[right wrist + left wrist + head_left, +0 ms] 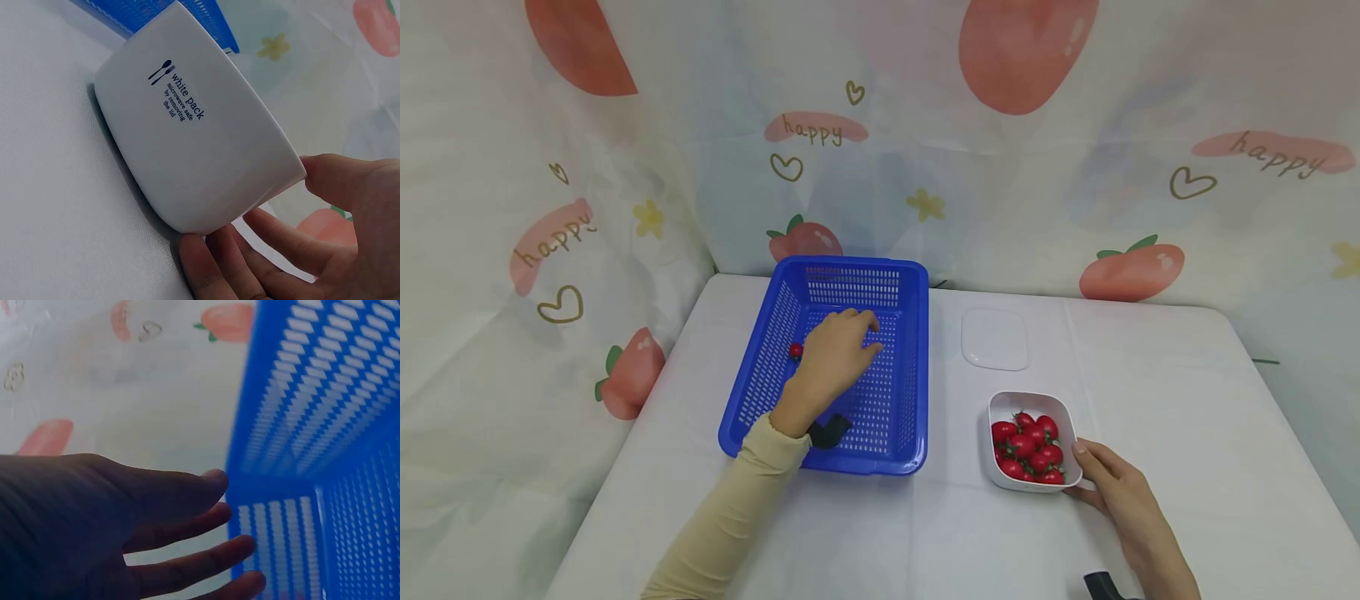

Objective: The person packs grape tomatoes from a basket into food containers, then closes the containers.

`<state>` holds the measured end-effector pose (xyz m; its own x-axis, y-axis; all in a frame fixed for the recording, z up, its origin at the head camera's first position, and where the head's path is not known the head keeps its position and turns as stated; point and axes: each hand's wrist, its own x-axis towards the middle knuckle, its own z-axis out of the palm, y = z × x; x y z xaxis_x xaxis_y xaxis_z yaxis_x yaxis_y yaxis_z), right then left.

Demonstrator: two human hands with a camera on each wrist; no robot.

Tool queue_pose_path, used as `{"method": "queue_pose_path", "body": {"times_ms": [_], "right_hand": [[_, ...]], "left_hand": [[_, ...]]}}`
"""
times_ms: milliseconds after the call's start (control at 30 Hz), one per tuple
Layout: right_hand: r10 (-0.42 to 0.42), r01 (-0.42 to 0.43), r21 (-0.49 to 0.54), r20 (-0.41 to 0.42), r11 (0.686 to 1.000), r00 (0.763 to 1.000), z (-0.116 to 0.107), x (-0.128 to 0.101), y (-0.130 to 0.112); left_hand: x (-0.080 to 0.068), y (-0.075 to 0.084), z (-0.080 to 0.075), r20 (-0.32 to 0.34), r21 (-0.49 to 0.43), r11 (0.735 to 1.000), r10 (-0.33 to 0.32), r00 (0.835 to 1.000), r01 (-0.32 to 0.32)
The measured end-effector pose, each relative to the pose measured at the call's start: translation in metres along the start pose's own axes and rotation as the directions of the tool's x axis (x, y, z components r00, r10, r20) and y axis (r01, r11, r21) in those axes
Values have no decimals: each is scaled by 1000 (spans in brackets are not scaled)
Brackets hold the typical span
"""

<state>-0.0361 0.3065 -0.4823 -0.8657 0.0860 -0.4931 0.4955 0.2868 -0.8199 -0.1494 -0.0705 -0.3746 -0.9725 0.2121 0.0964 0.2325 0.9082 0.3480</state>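
My left hand point(838, 350) hovers inside a blue slotted basket point(850, 265), fingers loosely extended and holding nothing. One red cherry tomato point(795, 351) lies on the basket floor just left of that hand. In the left wrist view the hand point(125, 519) shows spread, empty fingers before the basket wall point(325, 394). My right hand point(1120, 487) grips the near right corner of a white bowl point(994, 417) filled with several cherry tomatoes point(1028, 450). In the right wrist view the thumb lies at the rim and the fingers point(262, 231) wrap under the bowl point(187, 137).
A white lid point(995, 338) lies flat on the table behind the bowl, right of the basket. The white table point(1150, 375) meets a printed curtain at its back and left sides. Table edges run close on the left and right.
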Motion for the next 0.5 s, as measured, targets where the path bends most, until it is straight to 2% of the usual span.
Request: {"method": "queue_pose_path", "body": {"times_ms": [100, 233, 367, 500], "right_hand": [[0, 0, 5, 1, 1000, 1000, -1, 0, 1], [-5, 5, 3, -4, 1000, 1000, -1, 1, 2], [-2, 2, 1, -2, 1000, 1000, -1, 1, 3], [-4, 4, 8, 2, 1000, 1000, -1, 1, 3]], "left_hand": [[5, -19, 2, 25, 15, 997, -76, 997, 76], [9, -39, 4, 88, 32, 985, -173, 981, 170], [11, -55, 6, 131, 31, 973, -229, 964, 227], [12, -69, 10, 149, 34, 966, -257, 955, 255]]}}
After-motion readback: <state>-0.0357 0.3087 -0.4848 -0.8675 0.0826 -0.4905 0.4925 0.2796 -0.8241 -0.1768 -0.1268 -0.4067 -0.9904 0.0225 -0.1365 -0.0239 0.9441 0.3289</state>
